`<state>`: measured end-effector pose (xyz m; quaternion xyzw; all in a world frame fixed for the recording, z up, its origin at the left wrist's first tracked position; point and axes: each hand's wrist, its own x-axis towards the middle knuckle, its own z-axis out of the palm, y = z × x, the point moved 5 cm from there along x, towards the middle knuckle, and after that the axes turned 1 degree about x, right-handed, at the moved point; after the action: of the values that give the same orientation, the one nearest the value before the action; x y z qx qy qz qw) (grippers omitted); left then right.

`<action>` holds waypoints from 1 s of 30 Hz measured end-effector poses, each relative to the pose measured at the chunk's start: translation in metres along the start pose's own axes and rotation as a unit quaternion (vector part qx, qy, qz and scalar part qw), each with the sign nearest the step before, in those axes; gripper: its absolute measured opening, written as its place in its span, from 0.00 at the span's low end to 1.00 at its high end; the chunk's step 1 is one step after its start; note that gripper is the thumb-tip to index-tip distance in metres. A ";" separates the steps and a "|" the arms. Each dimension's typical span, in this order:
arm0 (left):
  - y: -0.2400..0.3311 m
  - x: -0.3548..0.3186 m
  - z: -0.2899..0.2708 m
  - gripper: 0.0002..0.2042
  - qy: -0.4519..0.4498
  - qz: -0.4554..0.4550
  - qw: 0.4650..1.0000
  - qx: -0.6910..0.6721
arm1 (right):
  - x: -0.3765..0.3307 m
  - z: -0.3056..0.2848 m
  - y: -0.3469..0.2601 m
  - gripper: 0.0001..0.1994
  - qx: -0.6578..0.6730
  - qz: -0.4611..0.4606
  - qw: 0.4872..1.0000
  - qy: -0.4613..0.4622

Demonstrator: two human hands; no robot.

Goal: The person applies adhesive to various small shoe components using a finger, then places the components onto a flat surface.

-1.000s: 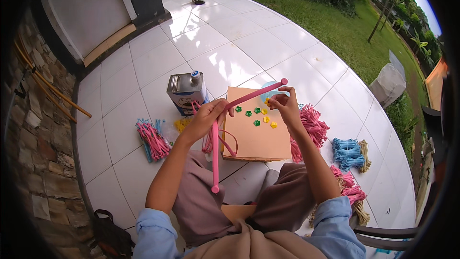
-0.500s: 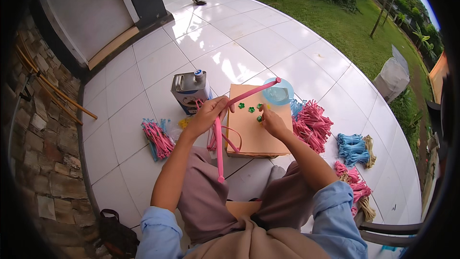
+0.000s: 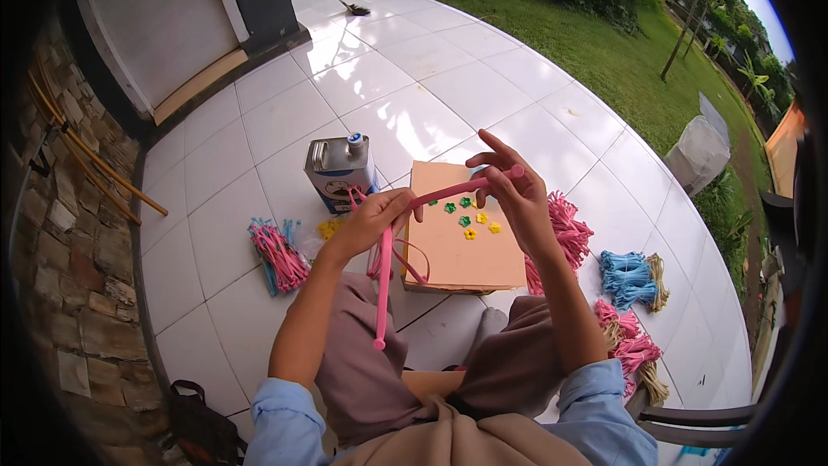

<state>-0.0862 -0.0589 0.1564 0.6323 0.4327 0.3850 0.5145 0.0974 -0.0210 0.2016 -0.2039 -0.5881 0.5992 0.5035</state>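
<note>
My left hand [image 3: 379, 217] is closed round the middle of a long pink strap [image 3: 385, 293] with knobbed ends. One length of it hangs toward my lap; the other reaches right, across the cardboard. At that far end my right hand [image 3: 522, 207] pinches the strap near its knob, some fingers raised. Whether a small piece is also between those fingertips I cannot tell. Below lies a cardboard-topped box [image 3: 466, 263] with several green flower pieces [image 3: 466, 222] and a few yellow flower pieces [image 3: 481, 217]. A thin pink loop [image 3: 417, 259] hangs by the box's left edge.
A metal can [image 3: 338, 177] with a blue cap stands behind my left hand. Pink and blue bundles [image 3: 278, 255] lie left; pink bundles [image 3: 569, 233], blue bundles [image 3: 628, 278] and more pink ones [image 3: 634, 341] lie right. My right hand mostly covers a blue bowl [image 3: 479, 171].
My right hand has risen from the flower pieces to the strap's far end and now pinches it. The yellow flower pieces it covered show. My left hand keeps its hold.
</note>
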 end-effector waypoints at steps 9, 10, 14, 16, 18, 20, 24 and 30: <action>0.016 -0.011 -0.006 0.13 0.001 0.014 0.992 0.122 | -0.007 0.001 -0.011 0.16 -0.066 -0.027 0.997 0.020; 0.021 -0.012 -0.007 0.12 0.010 0.056 0.974 0.217 | -0.007 0.003 -0.011 0.16 -0.050 -0.029 0.998 0.017; 0.015 -0.011 -0.014 0.08 0.024 -0.039 0.996 0.081 | -0.002 -0.012 -0.008 0.15 -0.002 -0.013 0.998 0.066; 0.014 -0.006 -0.013 0.07 0.023 -0.011 0.998 0.059 | 0.003 -0.024 0.003 0.16 0.025 0.011 0.998 0.063; 0.008 -0.005 -0.015 0.08 -0.003 -0.035 0.999 0.005 | 0.010 -0.026 0.016 0.20 0.051 0.048 0.997 0.017; -0.007 -0.009 -0.025 0.10 0.032 -0.056 0.998 0.008 | 0.011 -0.028 0.031 0.25 0.082 0.062 0.995 -0.007; -0.037 -0.001 -0.042 0.14 0.146 -0.066 0.986 0.046 | -0.005 -0.081 0.118 0.24 -0.318 0.244 0.914 -0.066; -0.046 -0.006 -0.041 0.14 0.224 -0.120 0.965 -0.063 | -0.019 -0.075 0.172 0.19 -0.502 0.055 0.854 -0.129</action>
<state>-0.1328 -0.0468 0.1181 0.4400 0.5846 0.4787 0.4853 0.1049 0.0347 0.0217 -0.3817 -0.8564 0.2701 0.2188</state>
